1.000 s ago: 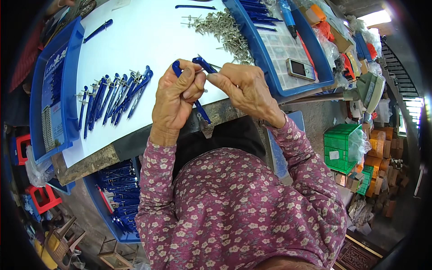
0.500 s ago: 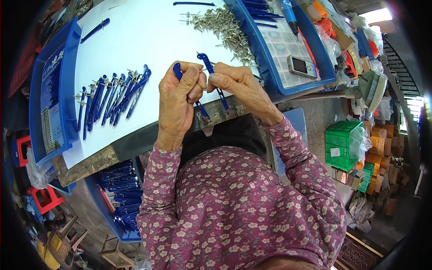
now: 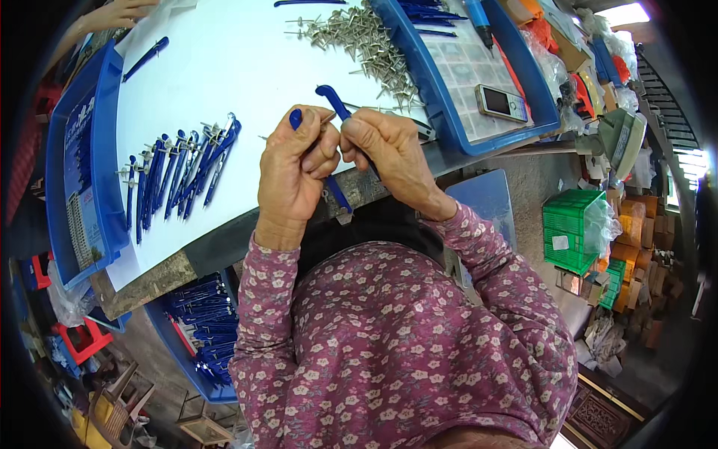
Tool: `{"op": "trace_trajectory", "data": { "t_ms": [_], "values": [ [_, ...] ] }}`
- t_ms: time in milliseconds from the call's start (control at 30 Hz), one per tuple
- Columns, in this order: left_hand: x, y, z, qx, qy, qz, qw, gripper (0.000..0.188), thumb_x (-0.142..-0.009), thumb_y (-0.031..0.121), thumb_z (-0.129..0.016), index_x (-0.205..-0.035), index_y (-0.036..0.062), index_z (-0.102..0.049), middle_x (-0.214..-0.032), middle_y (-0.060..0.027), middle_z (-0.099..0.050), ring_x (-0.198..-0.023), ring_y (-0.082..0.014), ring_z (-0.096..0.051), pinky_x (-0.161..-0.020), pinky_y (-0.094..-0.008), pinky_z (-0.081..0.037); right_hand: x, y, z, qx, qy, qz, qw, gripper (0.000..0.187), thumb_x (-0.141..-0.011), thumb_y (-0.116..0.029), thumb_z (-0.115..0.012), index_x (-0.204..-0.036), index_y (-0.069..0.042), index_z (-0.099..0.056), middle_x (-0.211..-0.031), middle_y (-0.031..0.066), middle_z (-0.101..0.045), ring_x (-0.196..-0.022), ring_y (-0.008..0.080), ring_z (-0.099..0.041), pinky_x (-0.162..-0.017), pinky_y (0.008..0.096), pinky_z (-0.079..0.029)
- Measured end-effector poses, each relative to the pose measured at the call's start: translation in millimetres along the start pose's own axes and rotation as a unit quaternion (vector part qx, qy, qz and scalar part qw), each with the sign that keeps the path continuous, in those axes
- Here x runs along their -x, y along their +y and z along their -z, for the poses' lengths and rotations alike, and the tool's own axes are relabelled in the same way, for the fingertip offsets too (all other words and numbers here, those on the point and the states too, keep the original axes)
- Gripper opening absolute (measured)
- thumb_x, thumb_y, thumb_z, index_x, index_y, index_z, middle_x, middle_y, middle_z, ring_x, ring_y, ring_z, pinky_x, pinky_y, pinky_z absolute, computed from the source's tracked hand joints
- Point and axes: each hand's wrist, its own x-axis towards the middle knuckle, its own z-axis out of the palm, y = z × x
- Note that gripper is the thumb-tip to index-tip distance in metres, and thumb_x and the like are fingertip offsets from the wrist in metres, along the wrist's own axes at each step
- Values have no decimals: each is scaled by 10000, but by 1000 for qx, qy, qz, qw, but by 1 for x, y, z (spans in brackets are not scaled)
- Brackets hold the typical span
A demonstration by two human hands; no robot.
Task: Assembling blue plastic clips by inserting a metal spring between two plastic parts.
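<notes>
My left hand (image 3: 293,161) is closed round a slim blue plastic piece (image 3: 296,118). Its rounded top shows above the thumb, and a narrow blue length pokes out below the fingers. In my right hand (image 3: 389,153), thumb and fingers pinch a second blue piece (image 3: 330,96) with a bent, hook-like head. The two hands almost meet above the table's near edge. Between them a thin metal pin tip shows; my fingers hide the rest. To the left, a row of several blue pieces (image 3: 179,168) with metal pins in them lies on the white sheet (image 3: 232,82).
A heap of small metal pins (image 3: 366,45) lies by a blue tray (image 3: 456,112) holding a phone (image 3: 501,103). Another blue tray (image 3: 116,224) stands at left. Below the table is a bin (image 3: 161,329) of blue pieces. Another person's hand (image 3: 112,15) is at far left.
My right hand has turned and closed further over its blue piece, hiding the lower part. Another person's hand has come into view at the far left.
</notes>
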Motion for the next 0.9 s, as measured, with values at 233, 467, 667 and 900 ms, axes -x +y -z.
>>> {"op": "trace_trajectory", "data": {
  "t_ms": [233, 467, 667, 900],
  "values": [
    [2, 14, 8, -54, 1, 11, 999, 201, -899, 170, -507, -914, -30, -519, -644, -59, -487, -439, -26, -282, -399, -154, -249, -5, -9, 8, 23, -62, -38, 997, 314, -932, -229, -453, -725, -15, -552, -624, 8, -523, -524, 45, -457, -483, 174, -368],
    [2, 9, 5, -71, 23, -32, 997, 188, -887, 158, -534, -907, -28, -513, -642, -45, -485, -454, -21, -295, -401, -152, -237, -5, 6, 10, 89, -103, -22, 990, 289, -920, -210, -472, -766, 16, -567, -643, 18, -540, -561, 71, -480, -521, 205, -393],
    [5, 7, 1, -129, 40, -88, 987, 206, -895, 172, -525, -926, -31, -523, -670, -48, -484, -466, -28, -279, -427, -158, -245, -2, -1, 10, 105, -116, -37, 987, 286, -918, -192, -470, -776, 31, -578, -664, 30, -557, -606, 87, -511, -563, 228, -420],
    [4, 5, -7, -114, 24, -93, 989, 155, -881, 138, -539, -872, -11, -499, -622, -25, -463, -460, -18, -289, -404, -158, -225, 0, -14, 13, 40, -117, -65, 990, 284, -912, -183, -474, -785, 39, -598, -691, 43, -585, -602, 91, -536, -579, 224, -439]
  ]
}}
